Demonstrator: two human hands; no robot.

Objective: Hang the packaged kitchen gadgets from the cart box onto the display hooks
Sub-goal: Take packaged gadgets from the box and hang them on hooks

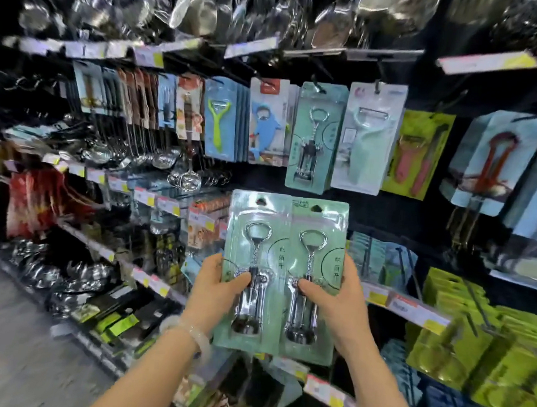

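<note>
Two mint-green blister packs, each with a chrome winged corkscrew, are held upright side by side in front of the display. My left hand grips the left corkscrew pack, thumb on its front. My right hand grips the right corkscrew pack the same way. Both hang holes point up. Above them a matching corkscrew pack hangs on a display hook. The cart box is out of view.
Neighbouring hooks carry a blue shark opener pack, a green peeler pack, a pale peeler pack and a lime-green pack. Ladles and strainers hang at left. Price-tag rails jut out below. The aisle floor lies at lower left.
</note>
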